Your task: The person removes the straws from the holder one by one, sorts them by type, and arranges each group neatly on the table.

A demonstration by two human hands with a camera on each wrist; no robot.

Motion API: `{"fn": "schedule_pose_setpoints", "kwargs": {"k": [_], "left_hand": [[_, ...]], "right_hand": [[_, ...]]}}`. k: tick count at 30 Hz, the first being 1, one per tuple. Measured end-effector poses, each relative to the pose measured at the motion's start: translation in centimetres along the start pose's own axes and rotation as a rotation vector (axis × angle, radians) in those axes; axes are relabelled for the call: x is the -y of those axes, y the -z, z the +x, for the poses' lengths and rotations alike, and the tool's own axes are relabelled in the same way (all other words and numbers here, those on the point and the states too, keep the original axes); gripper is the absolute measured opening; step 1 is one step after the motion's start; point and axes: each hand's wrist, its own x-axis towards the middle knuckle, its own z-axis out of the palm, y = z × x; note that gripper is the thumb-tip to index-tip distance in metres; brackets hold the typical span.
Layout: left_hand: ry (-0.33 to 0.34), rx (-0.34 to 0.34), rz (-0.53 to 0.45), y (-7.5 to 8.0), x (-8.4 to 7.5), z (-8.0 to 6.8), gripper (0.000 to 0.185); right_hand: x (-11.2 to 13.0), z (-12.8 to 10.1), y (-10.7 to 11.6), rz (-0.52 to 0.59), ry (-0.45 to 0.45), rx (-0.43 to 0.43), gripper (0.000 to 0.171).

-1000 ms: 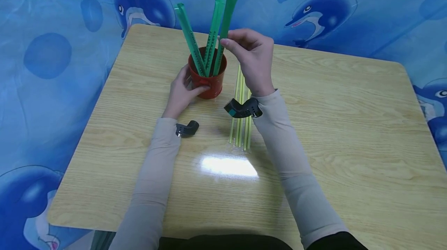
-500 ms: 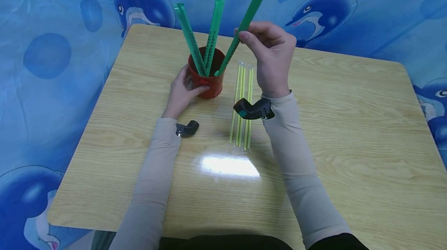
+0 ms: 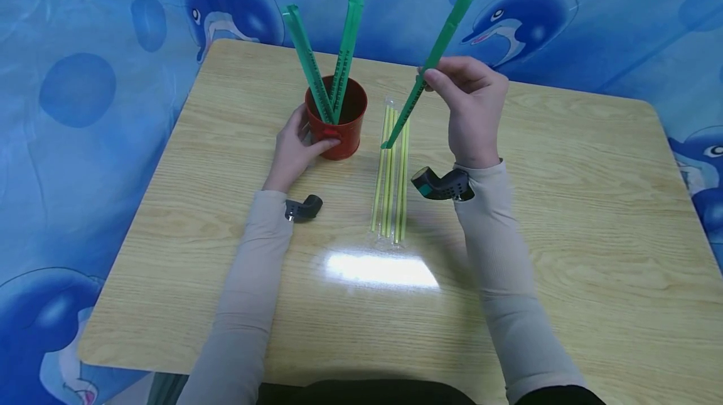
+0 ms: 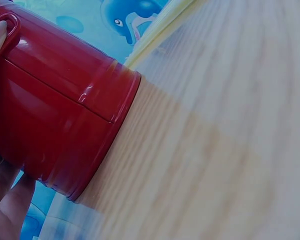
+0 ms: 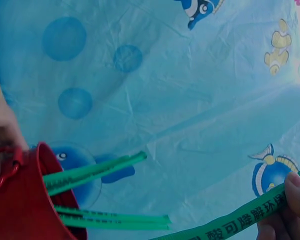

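My left hand [image 3: 292, 149] grips the side of a small red bucket [image 3: 346, 140], thumb in front. In the left wrist view the bucket's wall [image 4: 65, 105] fills the left side, with its base at the table. Two green paper-wrapped straws [image 3: 305, 56] lean upright inside it, printed with dark characters. To the right, my right hand [image 3: 473, 103] pinches a third green wrapped straw [image 3: 449, 27] between thumb and fingers, tilted, its lower end over the yellow straws. The right wrist view shows the printing on this wrapper [image 5: 240, 220] close up.
Several yellow straws in clear wrappers [image 3: 387, 194] lie side by side on the wooden table [image 3: 565, 204], right of the bucket. A blue dolphin-print sheet [image 3: 152, 78] hangs behind the table's far edge. Black wrist cameras [image 3: 443, 184] sit on both sleeves.
My right hand has lifted the third green straw out of the red bucket and carried it right, above the yellow straws. My left hand and the bucket have stayed put.
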Motion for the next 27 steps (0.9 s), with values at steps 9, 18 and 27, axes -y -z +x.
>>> {"fn": "schedule_pose_setpoints", "kwargs": {"k": [9, 18, 27], "left_hand": [[0.007, -0.004, -0.003, 0.0, 0.0, -0.1, 0.081], [0.024, 0.000, 0.008, -0.1, 0.0, -0.1, 0.081], [0.051, 0.004, 0.010, -0.3, -0.3, -0.2, 0.084]], "right_hand": [[-0.6, -0.8, 2.7, -0.053, -0.094, -0.033, 0.008], [-0.5, -1.3, 4.7, -0.028, -0.229, -0.053, 0.007], [-1.3, -2.1, 7.2, -0.048, -0.327, -0.052, 0.008]]}}
